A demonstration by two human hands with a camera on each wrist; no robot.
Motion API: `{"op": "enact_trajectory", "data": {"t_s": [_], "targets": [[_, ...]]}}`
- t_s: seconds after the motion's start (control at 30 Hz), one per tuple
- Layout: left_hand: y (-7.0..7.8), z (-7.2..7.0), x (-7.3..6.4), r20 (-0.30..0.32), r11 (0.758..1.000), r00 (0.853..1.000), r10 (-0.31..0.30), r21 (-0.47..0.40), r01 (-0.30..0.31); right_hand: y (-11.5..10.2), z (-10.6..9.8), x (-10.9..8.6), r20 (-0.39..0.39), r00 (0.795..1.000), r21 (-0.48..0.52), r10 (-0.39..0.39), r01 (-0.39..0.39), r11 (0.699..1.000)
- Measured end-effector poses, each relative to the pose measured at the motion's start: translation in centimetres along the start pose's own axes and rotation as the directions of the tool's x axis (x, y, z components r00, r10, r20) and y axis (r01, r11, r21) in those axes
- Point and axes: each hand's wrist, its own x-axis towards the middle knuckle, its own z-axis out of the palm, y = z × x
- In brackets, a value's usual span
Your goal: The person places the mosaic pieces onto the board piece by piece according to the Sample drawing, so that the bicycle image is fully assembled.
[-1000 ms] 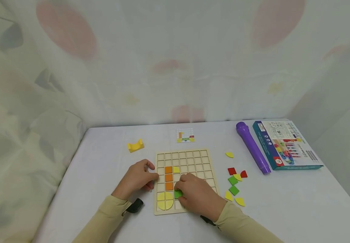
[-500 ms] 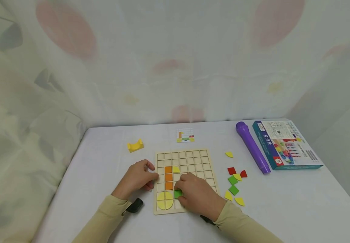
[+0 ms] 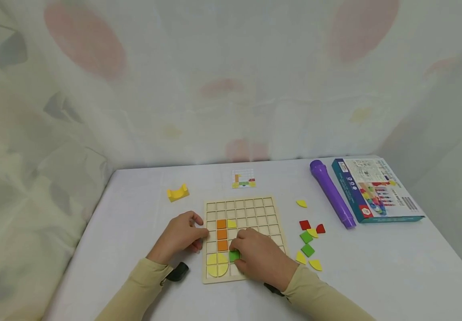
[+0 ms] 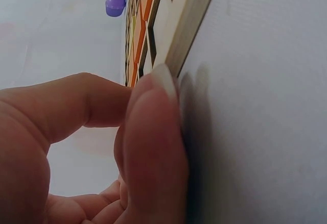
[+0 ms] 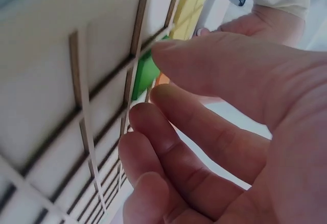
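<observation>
A wooden grid board (image 3: 259,207) lies on the table. My right hand (image 3: 260,254) is over its lower middle, thumb and forefinger pinching a green square tile (image 3: 234,256) that sits in a cell. The right wrist view shows that green tile (image 5: 147,76) between thumb and fingertips. At the board's left edge is my left hand (image 3: 180,232), fingers loosely bent. Its thumb (image 4: 153,127) touches the board's side (image 4: 191,25); the forefinger's tip is hidden behind it. Orange squares (image 3: 222,234) form a column on the board, with a yellow quarter-circle (image 3: 231,224) beside the top one. Yellow quarter-circles (image 3: 217,265) form a disc below.
Right of the board lie loose green squares (image 3: 308,250), a red square (image 3: 304,225), a red quarter-circle (image 3: 320,229) and several yellow quarter-circles (image 3: 316,265). Behind are a pattern card (image 3: 244,178), a yellow holder (image 3: 178,193), a purple tube (image 3: 332,194) and a box (image 3: 379,189).
</observation>
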Motion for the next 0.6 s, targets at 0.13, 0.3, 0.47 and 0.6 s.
{"op": "enact_trajectory", "data": {"t_s": [0.13,0.3,0.47,0.6], "targets": [[-0.1,0.0,0.1,-0.009,1.0,1.0,-0.015,0.001,0.015,0.5,-0.4,0.0,0.008,0.999,0.015,0.032,-0.032,0.999],[-0.1,0.1,0.1,-0.003,1.0,1.0,0.003,-0.006,-0.003,1.7,-1.3,-1.1,0.008,0.992,0.027,0.125,-0.125,0.992],[-0.1,0.1,0.1,-0.003,1.0,1.0,0.004,-0.007,-0.004,3.4,-2.0,-3.3,0.01,0.976,0.04,0.219,-0.219,0.975],[0.0,0.1,0.0,0.001,1.0,1.0,0.009,-0.01,-0.009,4.9,-2.5,-5.5,0.015,0.957,0.034,0.291,-0.291,0.956]]}}
